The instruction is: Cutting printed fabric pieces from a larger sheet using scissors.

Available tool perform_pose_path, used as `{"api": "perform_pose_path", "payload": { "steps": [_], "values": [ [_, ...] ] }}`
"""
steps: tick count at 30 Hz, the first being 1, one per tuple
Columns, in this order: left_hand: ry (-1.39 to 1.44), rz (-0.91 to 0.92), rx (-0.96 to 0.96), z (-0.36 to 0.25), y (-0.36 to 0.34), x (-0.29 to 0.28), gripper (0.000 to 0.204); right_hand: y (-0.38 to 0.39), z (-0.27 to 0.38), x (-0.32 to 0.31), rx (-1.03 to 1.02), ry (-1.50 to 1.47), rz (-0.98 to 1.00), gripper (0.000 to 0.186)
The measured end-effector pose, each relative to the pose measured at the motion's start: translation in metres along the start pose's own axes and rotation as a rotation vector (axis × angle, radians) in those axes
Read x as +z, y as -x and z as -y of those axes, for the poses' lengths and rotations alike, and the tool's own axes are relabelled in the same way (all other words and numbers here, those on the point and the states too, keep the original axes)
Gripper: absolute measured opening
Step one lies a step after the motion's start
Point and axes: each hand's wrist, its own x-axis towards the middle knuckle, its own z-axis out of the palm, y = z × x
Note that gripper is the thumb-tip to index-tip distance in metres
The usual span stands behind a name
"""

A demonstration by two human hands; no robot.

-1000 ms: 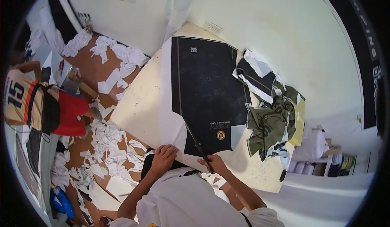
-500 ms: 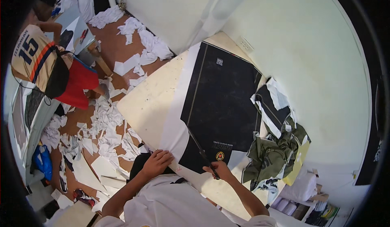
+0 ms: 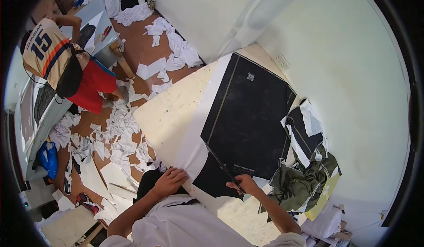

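Black cloth panel (image 3: 251, 114), presumably light and limp, best held by white margin (image 3: 193, 147) at its left; scissors (image 3: 225, 169) in right grip (image 3: 245, 184); left grip (image 3: 170, 181) on margin, pinch unclear.

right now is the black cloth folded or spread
Spread: the black cloth lies flat on the table, while the green cloth beside it is bunched.

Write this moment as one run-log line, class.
left hand: on white strip | right hand: gripping scissors at black fabric | beside: crumpled olive cloth | surface: pale table
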Motion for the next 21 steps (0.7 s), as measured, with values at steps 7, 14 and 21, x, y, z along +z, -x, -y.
{"api": "perform_pose_path", "payload": {
  "steps": [7, 14, 21],
  "values": [
    [0.020, 0.022, -0.021, -0.002, 0.001, 0.000, 0.038, -0.015, 0.004, -0.008, -0.006, 0.104, 0.008, 0.058],
    [0.068, 0.036, 0.045, 0.008, -0.001, 0.000, 0.035, -0.004, 0.017, 0.012, -0.011, -0.047, -0.016, 0.052],
    [0.157, 0.341, 0.085, 0.022, -0.023, -0.017, 0.039, 0.015, 0.015, 0.074, 0.007, -0.159, -0.138, 0.049]
  ]
}}
